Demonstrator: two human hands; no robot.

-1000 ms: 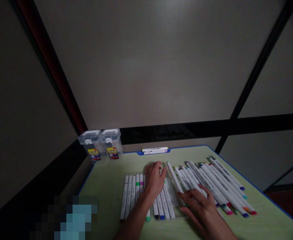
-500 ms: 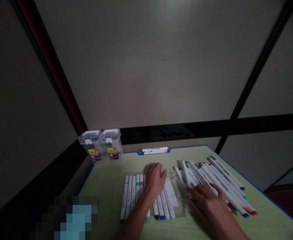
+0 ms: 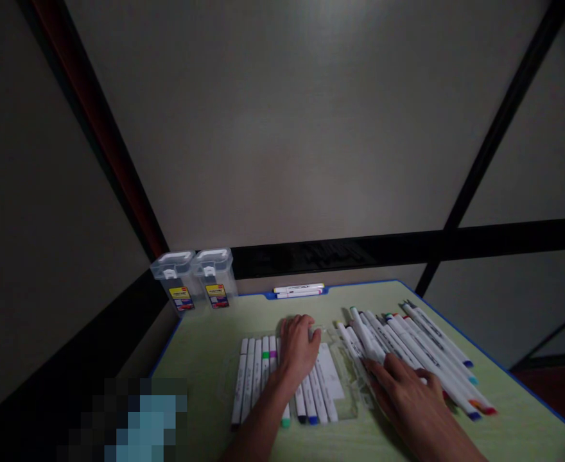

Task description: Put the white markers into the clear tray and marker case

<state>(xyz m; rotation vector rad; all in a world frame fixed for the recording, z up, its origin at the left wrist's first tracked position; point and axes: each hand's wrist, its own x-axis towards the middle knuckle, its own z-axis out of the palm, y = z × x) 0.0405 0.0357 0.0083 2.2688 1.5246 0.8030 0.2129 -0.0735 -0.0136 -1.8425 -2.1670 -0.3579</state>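
My left hand (image 3: 299, 346) lies over a row of white markers (image 3: 250, 378) in a clear plastic tray (image 3: 351, 407). Its fingers are bent loosely with the thumb apart, and it hides the middle of the row. Several caps there show green, purple, black or blue. My right hand (image 3: 405, 394) is closed around the near end of a white marker (image 3: 361, 326) with a green far tip. That marker sits at the left side of a loose spread of white markers (image 3: 417, 350); the fingers cover its lower part.
Two clear lidded boxes (image 3: 215, 269) with yellow labels stand at the table's back left corner. Two markers (image 3: 299, 289) lie in the groove at the back edge. The light green table (image 3: 200, 340) has a blue rim and stands against a panelled wall (image 3: 292, 128).
My right hand has moved right with the green-tipped marker, from beside the tray to the loose markers. The tray's right part now shows. My left hand has hardly moved.
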